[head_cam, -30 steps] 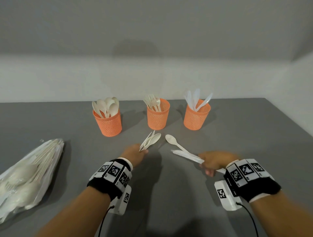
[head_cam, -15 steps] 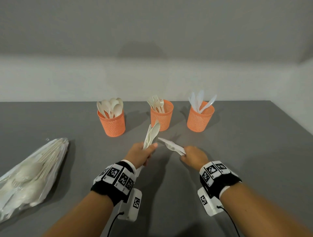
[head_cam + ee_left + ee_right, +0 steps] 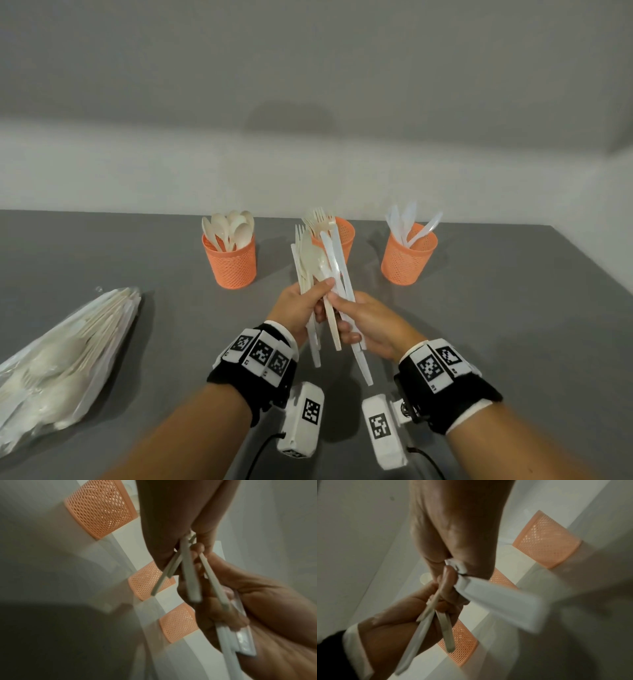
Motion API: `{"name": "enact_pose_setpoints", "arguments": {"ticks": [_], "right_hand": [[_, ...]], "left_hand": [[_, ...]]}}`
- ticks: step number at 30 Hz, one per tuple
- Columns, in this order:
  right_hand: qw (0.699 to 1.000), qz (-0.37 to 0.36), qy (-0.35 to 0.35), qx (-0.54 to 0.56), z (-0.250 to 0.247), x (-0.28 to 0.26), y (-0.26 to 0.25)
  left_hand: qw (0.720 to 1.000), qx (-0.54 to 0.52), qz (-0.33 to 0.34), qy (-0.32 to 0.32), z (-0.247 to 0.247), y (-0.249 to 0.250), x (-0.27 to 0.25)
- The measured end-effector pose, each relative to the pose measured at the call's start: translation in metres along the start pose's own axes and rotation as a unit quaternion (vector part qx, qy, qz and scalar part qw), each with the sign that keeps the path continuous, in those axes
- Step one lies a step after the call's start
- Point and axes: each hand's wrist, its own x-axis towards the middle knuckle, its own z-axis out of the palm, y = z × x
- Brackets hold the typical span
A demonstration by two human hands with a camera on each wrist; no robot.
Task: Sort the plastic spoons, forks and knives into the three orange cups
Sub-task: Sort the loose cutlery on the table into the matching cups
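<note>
Three orange mesh cups stand in a row at the back of the grey table: the left cup (image 3: pixel 230 262) holds spoons, the middle cup (image 3: pixel 342 236) holds forks, the right cup (image 3: pixel 408 255) holds clear knives. Above the table, in front of the middle cup, both hands meet. My left hand (image 3: pixel 301 303) grips a bunch of cream forks and spoons (image 3: pixel 308 257) that stands upright. My right hand (image 3: pixel 364 318) grips white knives (image 3: pixel 337 260) pressed against that bunch. The handles (image 3: pixel 190 577) stick out below the fingers in the left wrist view, and the knife handle (image 3: pixel 501 601) shows in the right wrist view.
A clear plastic bag (image 3: pixel 61 356) full of more cutlery lies on the table (image 3: pixel 513 325) at the left. A pale wall rises behind the cups. The table's right edge runs close to the right cup.
Both hands have lifted off the table and come together. The two bunches, held apart before, now stand upright side by side in front of the middle cup.
</note>
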Motion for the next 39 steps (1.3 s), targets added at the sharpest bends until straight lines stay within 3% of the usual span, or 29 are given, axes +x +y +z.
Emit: {"name": "enact_pose_setpoints", "arguments": {"ticks": [4,8,11,14,16,20,25,27,30,31,32,34,36,37,39], "right_hand": [[0.988,-0.002,0.028,-0.149,-0.010,-0.001,-0.016],[0.945,-0.016,0.039,-0.325,-0.034,-0.001,-0.055],[0.931,-0.112,0.154,-0.313,-0.062,0.012,-0.088],[0.914,-0.242,0.251,-0.208,-0.093,0.033,-0.112],[0.902,-0.280,0.293,-0.148,-0.114,0.047,-0.115],[0.899,-0.245,0.343,-0.120,-0.146,0.074,-0.099],[0.909,-0.157,0.330,-0.200,-0.164,0.084,-0.076],[0.882,-0.201,0.351,-0.241,-0.165,0.085,-0.075],[0.785,-0.336,0.412,-0.319,-0.148,0.073,-0.084],[0.766,-0.375,0.409,-0.325,-0.135,0.066,-0.086],[0.766,-0.400,0.385,-0.324,-0.120,0.059,-0.086],[0.818,-0.390,0.271,-0.325,-0.085,0.045,-0.078],[0.878,-0.301,0.125,-0.352,-0.053,0.037,-0.063],[0.879,-0.260,0.078,-0.392,-0.041,0.036,-0.055],[0.831,-0.234,0.052,-0.501,-0.024,0.040,-0.042]], "left_hand": [[1.000,-0.018,0.009,-0.009,0.001,0.001,0.008],[0.999,-0.026,0.031,0.001,0.004,0.011,0.017],[0.998,-0.061,0.030,0.007,0.002,0.018,0.026],[0.996,-0.078,0.021,-0.025,0.000,0.021,0.032],[0.995,-0.086,0.012,-0.041,0.000,0.023,0.035],[0.994,-0.095,0.011,-0.049,0.001,0.026,0.041],[0.992,-0.118,-0.022,-0.046,0.004,0.035,0.044],[0.991,-0.121,-0.021,-0.046,0.004,0.036,0.046],[0.992,-0.116,-0.014,-0.041,0.003,0.039,0.050],[0.993,-0.111,-0.010,-0.037,0.002,0.039,0.052],[0.994,-0.102,-0.007,-0.035,0.003,0.039,0.053],[0.995,-0.097,0.002,-0.023,0.002,0.038,0.058],[0.995,-0.099,0.009,-0.015,0.003,0.036,0.061],[0.995,-0.103,0.005,-0.017,0.004,0.036,0.061],[0.994,-0.106,-0.016,-0.017,0.007,0.037,0.061]]}}
